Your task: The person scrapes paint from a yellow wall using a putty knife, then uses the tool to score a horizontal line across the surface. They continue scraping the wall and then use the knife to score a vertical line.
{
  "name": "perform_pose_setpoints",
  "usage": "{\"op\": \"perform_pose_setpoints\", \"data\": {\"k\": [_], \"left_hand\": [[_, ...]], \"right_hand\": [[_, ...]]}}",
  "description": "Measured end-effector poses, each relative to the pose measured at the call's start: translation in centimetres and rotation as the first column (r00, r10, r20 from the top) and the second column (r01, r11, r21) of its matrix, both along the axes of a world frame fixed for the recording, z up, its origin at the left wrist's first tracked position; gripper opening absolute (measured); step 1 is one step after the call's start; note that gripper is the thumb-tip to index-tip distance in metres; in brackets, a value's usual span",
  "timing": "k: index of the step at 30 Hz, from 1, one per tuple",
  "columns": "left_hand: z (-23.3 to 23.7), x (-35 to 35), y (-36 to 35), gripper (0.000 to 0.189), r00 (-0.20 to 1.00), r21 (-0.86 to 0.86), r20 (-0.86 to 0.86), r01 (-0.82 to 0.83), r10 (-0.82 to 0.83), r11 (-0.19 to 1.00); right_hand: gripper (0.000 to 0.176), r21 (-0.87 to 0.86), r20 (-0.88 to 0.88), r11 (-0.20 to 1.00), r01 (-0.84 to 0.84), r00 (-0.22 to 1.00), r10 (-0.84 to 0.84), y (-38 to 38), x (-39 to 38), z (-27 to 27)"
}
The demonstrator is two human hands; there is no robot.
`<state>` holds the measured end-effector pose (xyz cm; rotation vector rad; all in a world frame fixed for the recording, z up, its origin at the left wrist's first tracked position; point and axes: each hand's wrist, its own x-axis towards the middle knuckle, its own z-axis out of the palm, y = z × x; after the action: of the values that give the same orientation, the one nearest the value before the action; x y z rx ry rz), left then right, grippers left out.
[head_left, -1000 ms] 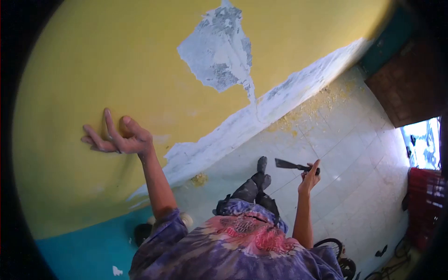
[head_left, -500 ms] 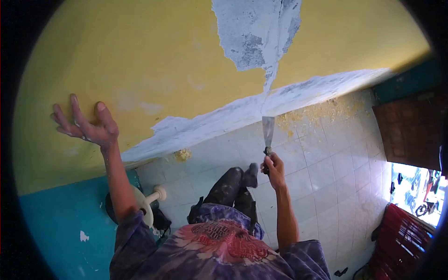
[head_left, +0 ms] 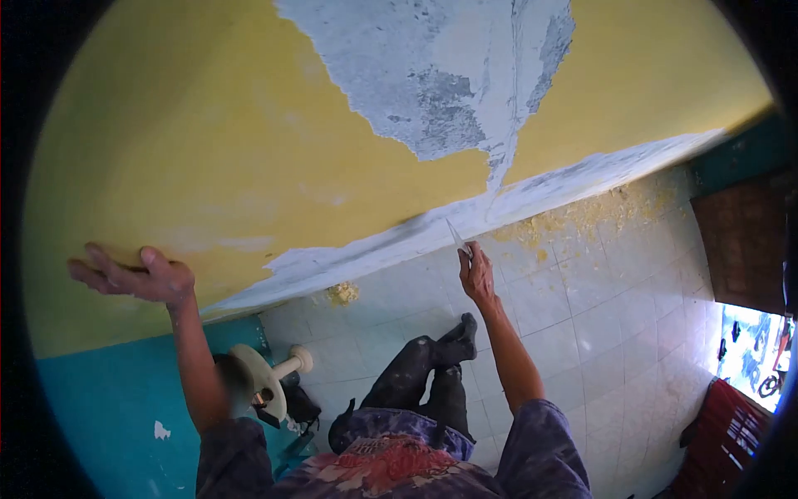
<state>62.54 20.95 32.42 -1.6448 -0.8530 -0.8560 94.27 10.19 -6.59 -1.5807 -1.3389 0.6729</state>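
A putty knife is gripped in the closed right hand, near the stripped strip along the base of the yellow wall. The left hand is held open at the wall. Paint flakes are strewn across the tiled floor.
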Motion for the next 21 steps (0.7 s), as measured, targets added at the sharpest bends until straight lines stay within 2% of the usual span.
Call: {"op": "perform_pose_setpoints", "data": {"k": [4,6,12,19,21], "left_hand": [[-0.2,-0.5,0.3,0.064,0.999,-0.016,0.023,0.023,-0.023,1.000],[0.0,-0.5,0.0,0.062,0.997,-0.047,-0.038,-0.070,0.068,0.996],[-0.1,-0.3,0.1,0.063,0.998,-0.042,-0.030,-0.060,0.059,0.997],[-0.1,0.3,0.4,0.065,1.000,-0.022,-0.002,-0.029,0.029,0.999],[-0.1,0.0,0.4,0.064,0.995,0.001,-0.080,-0.058,0.058,0.998]], "right_hand": [[0.012,-0.031,-0.026,0.999,0.017,0.999,-0.018,1.5,-0.5,-1.5],[0.012,-0.003,-0.015,1.000,0.020,1.000,-0.020,1.5,-1.1,-1.9],[0.009,-0.006,-0.060,0.997,0.075,0.995,-0.076,2.3,-1.9,-2.0],[0.009,0.041,-0.026,0.999,0.005,1.000,-0.004,2.4,-1.6,-2.0],[0.009,0.060,-0.011,0.998,0.015,1.000,-0.014,2.5,-1.8,-2.1]]}}
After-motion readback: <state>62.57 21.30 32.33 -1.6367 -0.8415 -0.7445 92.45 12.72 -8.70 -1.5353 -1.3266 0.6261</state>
